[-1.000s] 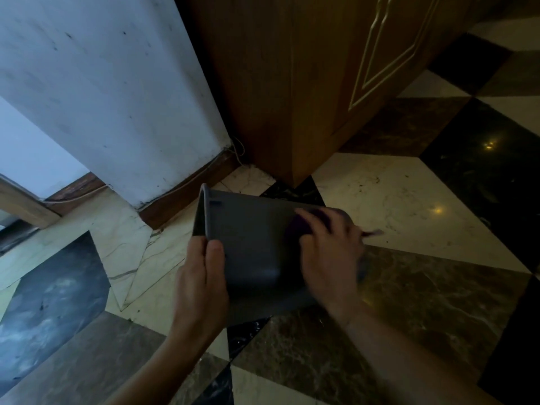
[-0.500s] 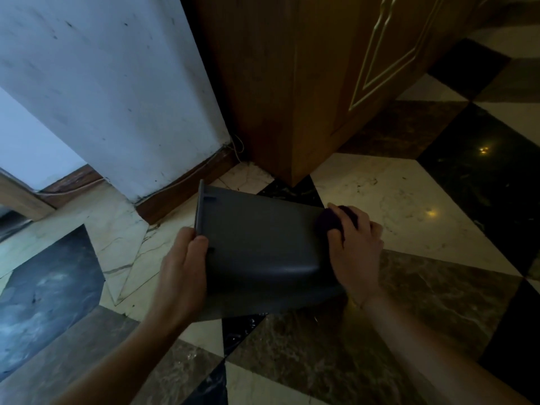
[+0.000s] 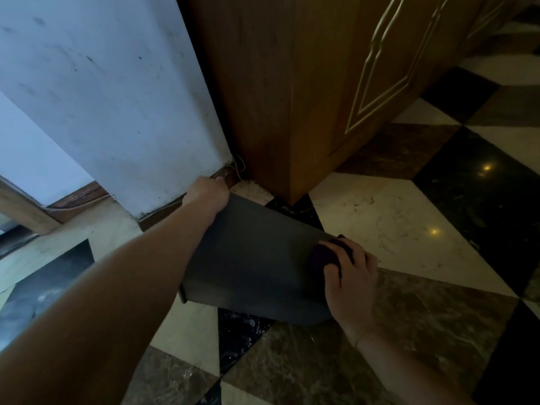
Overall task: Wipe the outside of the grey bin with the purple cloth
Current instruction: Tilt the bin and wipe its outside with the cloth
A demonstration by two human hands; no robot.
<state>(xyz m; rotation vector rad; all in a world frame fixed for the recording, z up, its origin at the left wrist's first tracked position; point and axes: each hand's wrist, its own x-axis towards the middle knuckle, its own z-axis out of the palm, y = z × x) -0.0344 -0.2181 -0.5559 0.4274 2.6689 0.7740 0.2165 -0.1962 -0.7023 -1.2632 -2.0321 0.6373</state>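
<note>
The grey bin (image 3: 251,258) lies tipped on its side over the tiled floor, rim to the left, base to the right. My left hand (image 3: 209,192) grips the far upper edge of the rim, the forearm crossing the bin's mouth. My right hand (image 3: 349,276) presses the purple cloth (image 3: 324,255) against the bin's outer wall near the base end. Only a dark bunch of the cloth shows under my fingers.
A white wall (image 3: 117,97) with a brown skirting stands close behind the bin at left. A wooden cabinet (image 3: 292,83) corner stands just beyond it. Loose thin wires (image 3: 238,166) hang at the wall's foot. Chequered marble floor (image 3: 409,223) spreads to the right.
My left hand has shifted from the near side of the rim to its far upper edge. The bin has turned and tilted. My right hand with the cloth has slid toward the base.
</note>
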